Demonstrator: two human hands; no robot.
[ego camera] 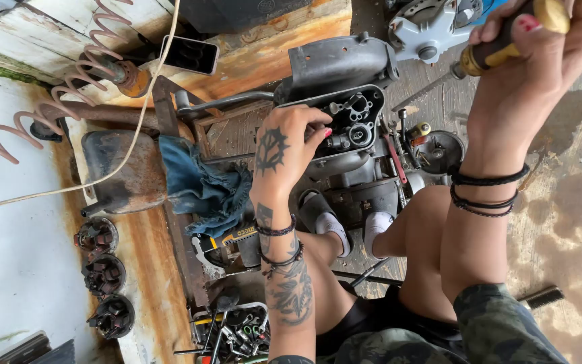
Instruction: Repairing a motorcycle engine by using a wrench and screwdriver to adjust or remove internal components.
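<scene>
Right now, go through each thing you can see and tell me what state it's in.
Engine: cover off, inner parts exposed.
Left hand: fingers resting on the engine.
Right hand: closed on the screwdriver, raised.
Phone: screen dark, lying flat.
Blue rag: crumpled.
Rusty tank: lying on its side.

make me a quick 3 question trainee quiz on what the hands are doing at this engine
1. True or false: the right hand holds a screwdriver with a yellow and dark handle.
2. Where does the left hand rest? A) on the blue rag B) on the engine's open carburettor body C) on the phone
3. How many round dark parts lie in a row along the rusty white ledge?

Key: 1 true; 2 B; 3 three
</scene>
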